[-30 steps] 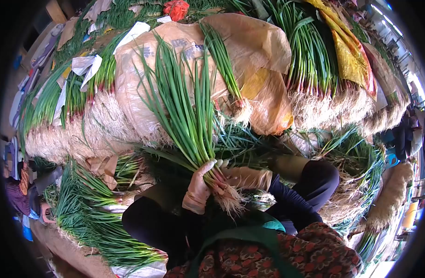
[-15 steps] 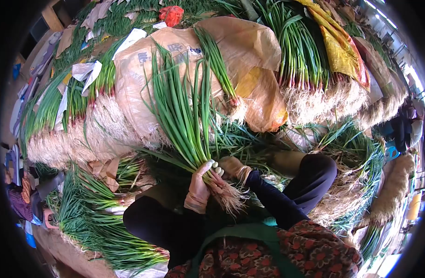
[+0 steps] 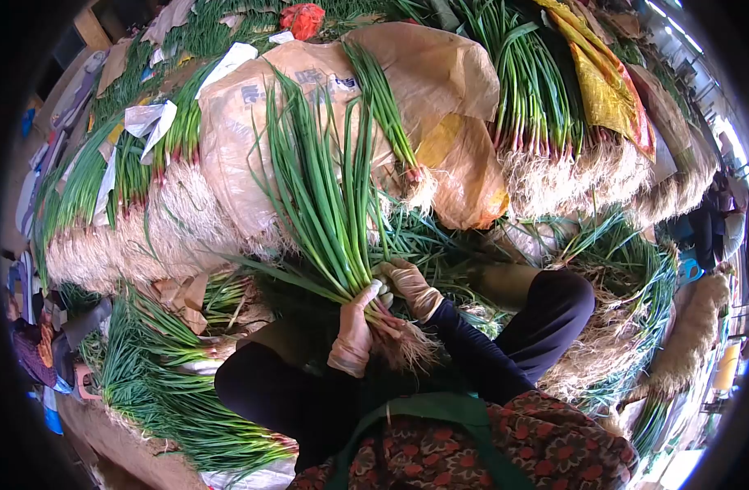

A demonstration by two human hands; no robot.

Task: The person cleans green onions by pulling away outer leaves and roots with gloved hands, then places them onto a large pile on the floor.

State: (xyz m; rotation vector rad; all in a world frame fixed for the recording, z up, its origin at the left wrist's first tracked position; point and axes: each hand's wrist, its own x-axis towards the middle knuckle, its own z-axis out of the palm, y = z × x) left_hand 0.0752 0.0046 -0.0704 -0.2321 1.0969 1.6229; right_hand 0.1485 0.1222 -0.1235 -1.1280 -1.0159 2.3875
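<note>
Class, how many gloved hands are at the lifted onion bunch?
2: the left hand wraps around the onion bunch above its roots; the right hand is close beside the left one.

In my grip, the bunch of green stalks (image 3: 325, 204) is brightly lit and quite sharp; the space under it stays dim; far to its right, white glare (image 3: 735, 147) swallows the details; all around it, the wide lens bends the lines, the outer rim becomes soft with bluish-purple fringes, and the corners are black.
</note>
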